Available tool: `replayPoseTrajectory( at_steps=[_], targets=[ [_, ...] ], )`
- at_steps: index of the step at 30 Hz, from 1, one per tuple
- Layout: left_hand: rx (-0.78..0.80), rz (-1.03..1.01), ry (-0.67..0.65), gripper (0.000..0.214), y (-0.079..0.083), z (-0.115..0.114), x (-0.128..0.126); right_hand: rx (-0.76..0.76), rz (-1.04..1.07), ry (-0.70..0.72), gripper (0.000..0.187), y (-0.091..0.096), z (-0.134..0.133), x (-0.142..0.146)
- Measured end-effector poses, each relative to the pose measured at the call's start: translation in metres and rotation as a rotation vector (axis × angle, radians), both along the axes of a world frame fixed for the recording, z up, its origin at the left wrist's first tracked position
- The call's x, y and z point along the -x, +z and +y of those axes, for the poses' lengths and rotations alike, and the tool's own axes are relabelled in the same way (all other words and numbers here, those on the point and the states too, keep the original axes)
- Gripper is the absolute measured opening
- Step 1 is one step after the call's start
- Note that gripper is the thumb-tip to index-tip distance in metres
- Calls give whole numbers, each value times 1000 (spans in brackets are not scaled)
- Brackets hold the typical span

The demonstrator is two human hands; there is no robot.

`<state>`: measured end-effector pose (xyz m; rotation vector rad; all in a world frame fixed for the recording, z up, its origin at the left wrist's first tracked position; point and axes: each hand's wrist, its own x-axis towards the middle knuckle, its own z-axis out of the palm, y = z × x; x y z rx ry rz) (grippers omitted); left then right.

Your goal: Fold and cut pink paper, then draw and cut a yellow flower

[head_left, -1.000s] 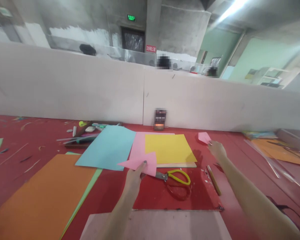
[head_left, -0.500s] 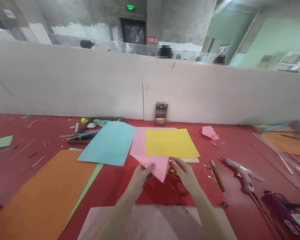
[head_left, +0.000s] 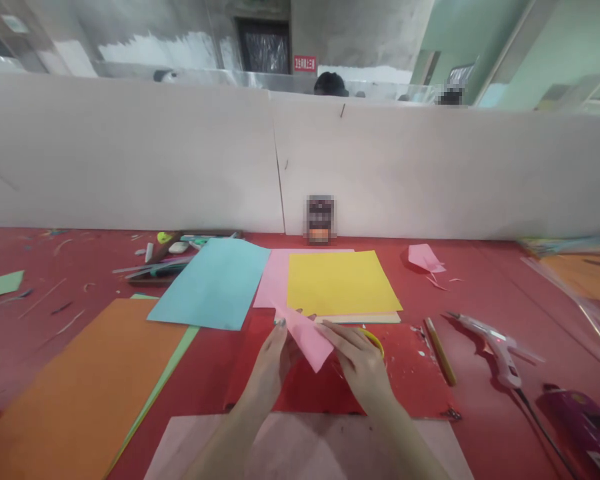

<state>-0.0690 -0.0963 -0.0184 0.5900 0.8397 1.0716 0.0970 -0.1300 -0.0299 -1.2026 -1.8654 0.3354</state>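
Paper (head_left: 309, 339), pink and folded, is above the red board (head_left: 417, 390), pinched by the left hand (head_left: 270, 360) from 9 o'clock and gripped by the right hand (head_left: 364, 363) from 3. Around it lie a yellow sheet (head_left: 343, 283) at 1 o'clock, blue sheet (head_left: 213, 283) at 10 and glue gun (head_left: 495, 341) at 3. Far off at 12, a red sign (head_left: 305, 63) bears white Chinese characters, beginning 卫生间.

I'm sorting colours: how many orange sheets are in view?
2: one orange sheet at left, over green paper; another orange sheet at far right. More may be hidden underneath.
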Motion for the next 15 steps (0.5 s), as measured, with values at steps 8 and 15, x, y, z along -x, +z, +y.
replayPoseTrajectory(
  at_steps=[8, 15],
  targets=[
    [67, 206, 102, 42, 2, -3, 5, 61, 75, -12, 49, -8, -1, 5],
    [-38, 172, 166, 45, 1, -1, 7, 235, 327, -175, 27, 2, -4, 10]
  ],
)
